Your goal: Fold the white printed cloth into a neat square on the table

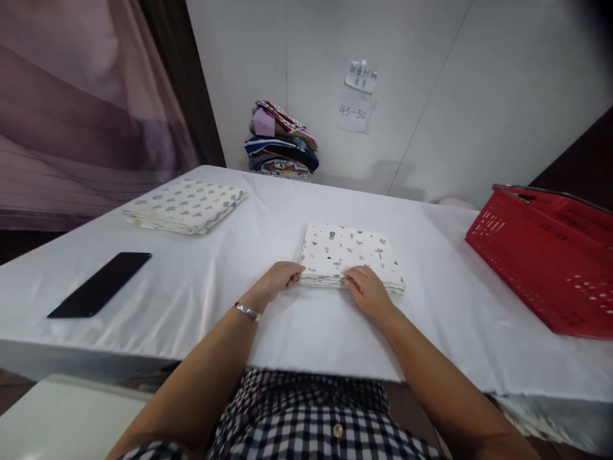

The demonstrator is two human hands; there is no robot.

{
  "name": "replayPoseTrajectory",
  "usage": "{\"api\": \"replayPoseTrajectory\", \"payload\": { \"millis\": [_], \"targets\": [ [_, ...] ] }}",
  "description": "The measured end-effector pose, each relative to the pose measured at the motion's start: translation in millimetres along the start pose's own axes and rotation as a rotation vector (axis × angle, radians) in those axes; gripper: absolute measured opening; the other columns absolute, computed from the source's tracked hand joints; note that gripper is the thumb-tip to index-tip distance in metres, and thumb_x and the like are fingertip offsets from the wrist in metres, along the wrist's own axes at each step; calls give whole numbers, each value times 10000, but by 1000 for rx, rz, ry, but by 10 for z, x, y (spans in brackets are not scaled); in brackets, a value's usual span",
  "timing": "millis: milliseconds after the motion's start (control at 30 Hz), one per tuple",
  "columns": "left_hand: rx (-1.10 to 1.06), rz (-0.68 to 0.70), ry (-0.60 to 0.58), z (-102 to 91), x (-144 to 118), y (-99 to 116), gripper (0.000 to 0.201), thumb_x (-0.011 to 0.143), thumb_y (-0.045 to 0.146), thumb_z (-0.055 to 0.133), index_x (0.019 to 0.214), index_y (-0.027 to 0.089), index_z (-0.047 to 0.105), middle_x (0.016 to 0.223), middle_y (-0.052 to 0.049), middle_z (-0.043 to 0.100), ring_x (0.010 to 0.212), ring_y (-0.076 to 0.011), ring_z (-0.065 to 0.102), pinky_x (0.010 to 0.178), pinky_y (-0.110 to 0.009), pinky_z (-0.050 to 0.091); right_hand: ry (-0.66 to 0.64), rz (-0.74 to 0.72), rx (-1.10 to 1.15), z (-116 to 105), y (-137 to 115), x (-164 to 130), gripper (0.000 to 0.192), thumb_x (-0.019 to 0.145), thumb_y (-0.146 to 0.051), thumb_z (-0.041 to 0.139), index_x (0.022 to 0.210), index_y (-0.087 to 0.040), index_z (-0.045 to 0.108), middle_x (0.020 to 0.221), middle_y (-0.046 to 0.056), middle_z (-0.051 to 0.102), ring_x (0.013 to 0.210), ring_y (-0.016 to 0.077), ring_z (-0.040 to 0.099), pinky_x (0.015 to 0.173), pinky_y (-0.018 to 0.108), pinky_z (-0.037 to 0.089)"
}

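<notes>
A folded white cloth (349, 250) with small dark and grey prints lies flat in several layers on the white-covered table (268, 332). At its near left corner, my left hand (283, 276) has its fingers closed on the edge. My right hand (366, 287) pinches the near edge around the middle, thumb low and fingers over the top. Farther left lies a second folded cloth (186, 206), cream with grey heart-like shapes, which neither hand touches.
A black phone-like slab (100, 284) lies at the table's left. On the right stands a red plastic basket (546, 255). Stacked folded fabrics (282, 144) rest against the back wall, beside paper notes (354, 114). A pale stool-like surface (67, 418) is at lower left.
</notes>
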State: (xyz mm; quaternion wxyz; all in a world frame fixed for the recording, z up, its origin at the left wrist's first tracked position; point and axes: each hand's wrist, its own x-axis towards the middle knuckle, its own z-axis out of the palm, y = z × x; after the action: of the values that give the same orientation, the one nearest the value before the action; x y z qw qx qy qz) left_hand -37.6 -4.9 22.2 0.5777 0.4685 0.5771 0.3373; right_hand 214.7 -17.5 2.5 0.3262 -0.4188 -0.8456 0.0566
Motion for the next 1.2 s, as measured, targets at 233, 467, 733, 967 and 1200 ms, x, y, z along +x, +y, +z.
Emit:
{"api": "replayPoseTrajectory", "payload": {
  "millis": [233, 467, 733, 967, 1200],
  "targets": [
    [-102, -14, -48, -2, -20, 45, 275, 712, 305, 541, 514, 163, 413, 481, 41, 380, 403, -36, 256, 410, -218, 117, -30, -60, -59, 98, -152, 132, 205, 873, -251, 497, 1057, -201, 573, 1034, 79, 610, 934, 222, 520, 814, 380, 418],
    [-146, -23, -84, -5, -25, 51, 279, 703, 329, 545, 523, 168, 405, 476, 54, 362, 396, -32, 234, 403, -223, 96, -71, -58, -202, 237, -326, 284, 242, 841, -198, 507, 1077, -178, 557, 1029, 89, 590, 906, 230, 489, 781, 360, 395],
    [-136, -9, -135, -45, 8, 25, 297, 663, 382, 568, 541, 174, 395, 514, 63, 350, 407, -30, 223, 408, -226, 96, -116, -38, -377, 91, -152, 153, 312, 806, -70, 441, 1084, -158, 553, 987, 88, 586, 865, 224, 468, 756, 349, 366],
    [-111, 1, -153, -78, 53, -9, 312, 659, 418, 577, 551, 175, 413, 510, 63, 334, 416, -39, 220, 414, -228, 111, -146, 9, -435, -142, 88, -57, 286, 813, -95, 455, 1069, -171, 559, 992, 90, 588, 881, 221, 477, 750, 337, 350],
    [80, 1, -18, -28, 2, 46, 310, 671, 409, 538, 511, 190, 389, 469, 61, 328, 407, -58, 231, 433, -236, 154, -91, -33, -437, -210, 198, -132, 227, 845, -120, 451, 1028, -166, 576, 1009, 93, 602, 919, 221, 491, 776, 344, 365]
  ]
}}
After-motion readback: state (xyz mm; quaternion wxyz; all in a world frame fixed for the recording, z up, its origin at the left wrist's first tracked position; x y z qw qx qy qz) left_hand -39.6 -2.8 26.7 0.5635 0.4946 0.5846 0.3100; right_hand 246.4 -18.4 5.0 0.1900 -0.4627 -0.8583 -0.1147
